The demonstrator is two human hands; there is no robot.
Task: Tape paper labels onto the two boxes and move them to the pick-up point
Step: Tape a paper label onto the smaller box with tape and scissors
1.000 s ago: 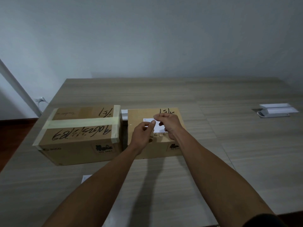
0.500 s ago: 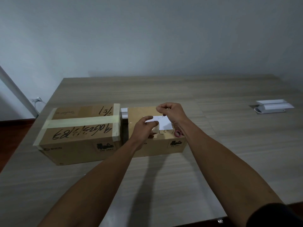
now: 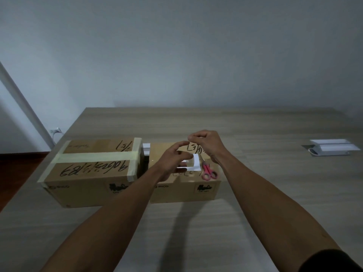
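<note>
Cardboard, two boxes of it, stands side by side at the near left of the wooden table (image 3: 196,222). The right box (image 3: 186,191) carries a white paper label (image 3: 193,165) on its top, partly hidden behind the left hand (image 3: 172,160). The left box (image 3: 88,173), bound with pale tape and marked in black, shows no paper label on any visible face.

Hands: the left hand hovers over the label, fingers loosely curved with the thumb spread; it seems to hold a roll of clear tape against the box top, but that is too indistinct to confirm. The right hand (image 3: 206,142) is raised above the far edge of the right box, thumb and fingertips pinched together, apparently on the end of a clear strip being drawn out; the strip itself cannot be made out.

Assessment: the task is at an early stage. The first label is placed but does not look fixed yet. Outstanding are taping this label, labelling the left box, and carrying both boxes to the pick-up point, which is not identifiable in this view.

Surroundings: pink-handled scissors (image 3: 208,171) lie on the right box top, just right of the label. A white item (image 3: 146,149) sits in the gap between the boxes. A white device (image 3: 332,147) rests well apart at the far right.

Obstructions: the scissors must come off before the right box is lifted.
</note>
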